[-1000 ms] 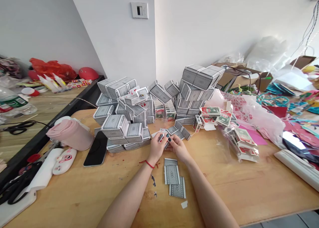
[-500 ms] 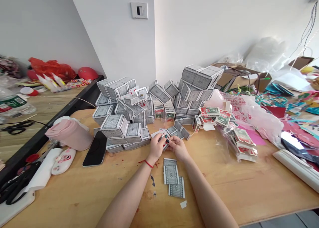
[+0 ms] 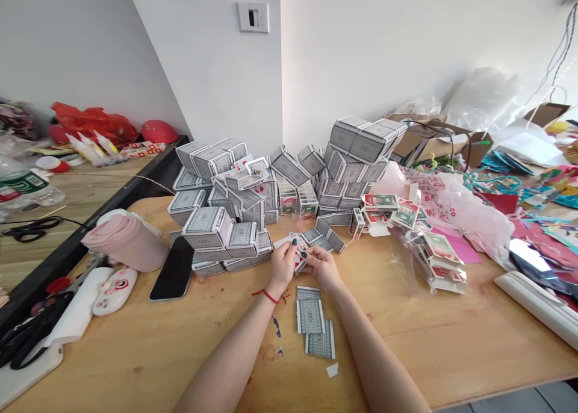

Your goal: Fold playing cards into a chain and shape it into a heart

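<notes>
Between my hands is a playing card (image 3: 298, 260), its face with red marks turned up. My left hand (image 3: 283, 265) grips its left side, thumb raised along it. On the other side my right hand (image 3: 323, 267) pinches the card's edge. Just behind lie folded cards (image 3: 323, 238) with patterned backs, and loose face-up cards partly hidden by my fingers. Nearer to me, between my forearms, folded cards (image 3: 310, 314) lie overlapping, patterned backs up. Blocks built of folded cards (image 3: 208, 227) are stacked at the left, with another stack (image 3: 356, 154) behind at the right.
Card boxes (image 3: 382, 211) and clear plastic wrap lie right of the stacks. Left of them are a black phone (image 3: 172, 270), a pink rolled cloth (image 3: 126, 242) and scissors (image 3: 31, 335). A white case (image 3: 539, 307) rests near the right edge. A paper scrap (image 3: 332, 370) lies in front.
My left thumb has lifted and straightened, so more of the card's face shows between my hands. My right hand has barely shifted. The stacks and the cards on the table stay put.
</notes>
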`<control>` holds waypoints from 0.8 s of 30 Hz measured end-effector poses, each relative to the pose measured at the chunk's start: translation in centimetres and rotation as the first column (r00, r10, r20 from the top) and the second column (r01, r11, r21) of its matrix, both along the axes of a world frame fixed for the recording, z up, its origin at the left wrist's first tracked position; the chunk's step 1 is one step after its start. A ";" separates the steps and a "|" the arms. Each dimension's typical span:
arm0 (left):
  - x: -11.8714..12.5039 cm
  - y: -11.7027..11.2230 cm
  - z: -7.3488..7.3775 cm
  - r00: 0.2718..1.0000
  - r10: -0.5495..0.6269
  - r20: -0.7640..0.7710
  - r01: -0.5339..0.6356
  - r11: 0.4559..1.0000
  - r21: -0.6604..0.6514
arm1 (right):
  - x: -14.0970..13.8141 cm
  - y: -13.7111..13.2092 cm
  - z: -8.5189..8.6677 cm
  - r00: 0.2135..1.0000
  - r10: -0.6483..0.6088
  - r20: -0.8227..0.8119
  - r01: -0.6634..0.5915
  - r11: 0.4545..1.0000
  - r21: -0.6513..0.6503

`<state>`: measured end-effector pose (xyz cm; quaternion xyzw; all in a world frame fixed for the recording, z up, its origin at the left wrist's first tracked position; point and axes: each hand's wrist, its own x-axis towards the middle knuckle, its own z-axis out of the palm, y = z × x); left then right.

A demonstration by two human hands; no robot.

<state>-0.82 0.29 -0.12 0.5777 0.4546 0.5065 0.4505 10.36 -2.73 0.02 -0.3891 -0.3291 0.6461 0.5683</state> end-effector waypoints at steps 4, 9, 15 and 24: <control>-0.1 -0.3 0.3 0.994 -0.072 -0.080 0.079 0.993 0.083 | -0.1 0.0 -0.1 0.997 -0.019 0.075 0.020 1.000 -0.008; -0.2 -0.5 0.5 0.992 -0.080 -0.098 0.089 0.992 0.087 | -0.4 0.1 -0.3 0.990 -0.065 0.125 0.058 0.997 0.054; 0.2 -0.4 0.3 0.994 -0.099 0.040 0.100 0.994 -0.034 | -0.5 0.2 -0.7 0.963 -0.170 0.210 0.150 0.983 0.108; 0.2 -0.4 0.3 0.993 0.040 -0.116 -0.035 0.998 0.045 | -0.3 0.6 -1.4 0.972 -0.086 0.218 0.055 0.988 0.146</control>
